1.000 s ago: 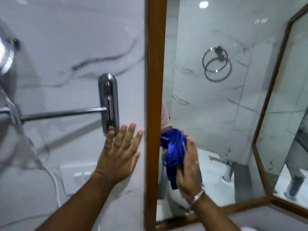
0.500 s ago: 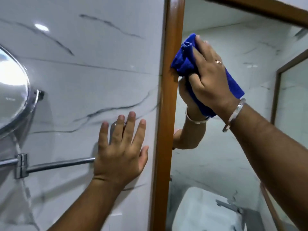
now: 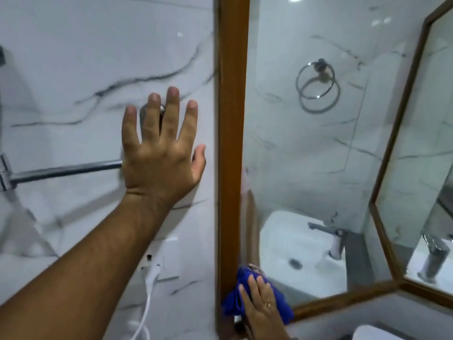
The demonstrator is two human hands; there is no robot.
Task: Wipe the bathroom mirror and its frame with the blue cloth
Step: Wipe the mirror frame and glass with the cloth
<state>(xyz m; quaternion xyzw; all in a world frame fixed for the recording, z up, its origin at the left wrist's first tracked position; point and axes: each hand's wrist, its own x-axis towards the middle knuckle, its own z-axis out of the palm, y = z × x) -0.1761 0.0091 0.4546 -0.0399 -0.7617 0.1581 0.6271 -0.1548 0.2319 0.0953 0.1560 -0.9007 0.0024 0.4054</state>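
**Cloth down at the bottom corner, with a plug lead close by**

The right hand point(image 3: 263, 306) lies flat over the blue cloth point(image 3: 235, 301), fingers spread and pressing it rather than closing round it, right where the upright of the wooden frame point(image 3: 231, 143) meets the bottom rail. The mirror point(image 3: 306, 155) glass runs up and to the right of that hand. The left hand point(image 3: 161, 153) is open and empty, palm flat to the marble wall point(image 3: 73, 57), partly over a chrome bracket whose bar point(image 3: 66, 171) runs away to its left.

What worries me: just left of the cloth hand, past the frame, a white cable point(image 3: 149, 290) hangs from a socket plate point(image 3: 169, 261). A wide sweep off the frame edge could catch the plug or carry damp to it; I cannot tell whether the cloth is wet. The bracing hand might also slide on the polished tile, or bear down on the bracket.

As for containers, only the white basin point(image 3: 294, 241) shows, reflected above and right of the cloth, with its tap point(image 3: 331, 239). It looks empty, the drain bare.
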